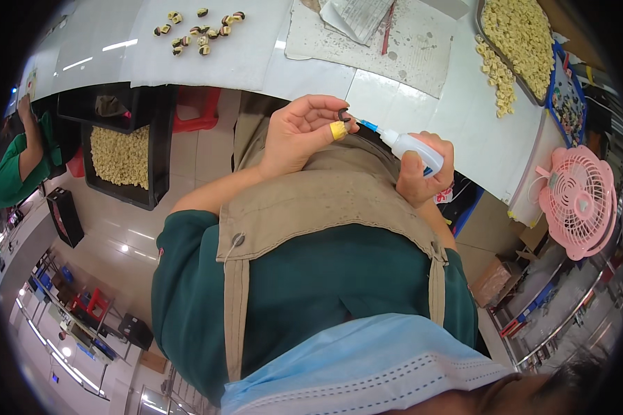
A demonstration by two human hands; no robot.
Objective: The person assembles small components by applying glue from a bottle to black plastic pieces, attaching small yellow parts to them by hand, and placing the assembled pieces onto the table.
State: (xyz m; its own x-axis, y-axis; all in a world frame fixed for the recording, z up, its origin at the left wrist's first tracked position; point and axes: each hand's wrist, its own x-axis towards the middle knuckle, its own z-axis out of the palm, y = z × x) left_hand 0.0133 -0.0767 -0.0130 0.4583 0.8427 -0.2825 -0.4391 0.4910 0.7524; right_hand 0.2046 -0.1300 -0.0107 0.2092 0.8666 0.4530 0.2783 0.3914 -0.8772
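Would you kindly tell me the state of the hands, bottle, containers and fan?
Left hand: holding a dark curved piece
Right hand: gripping the bottle
Bottle: tilted, blue tip toward the dark curved piece
Tray: loaded with yellow pieces
Lower black bin: holding pale pieces
Pink fan: running or stopped, cannot tell

Tabletop (266,41) passage between scattered pieces (195,30) and stained board (401,62)
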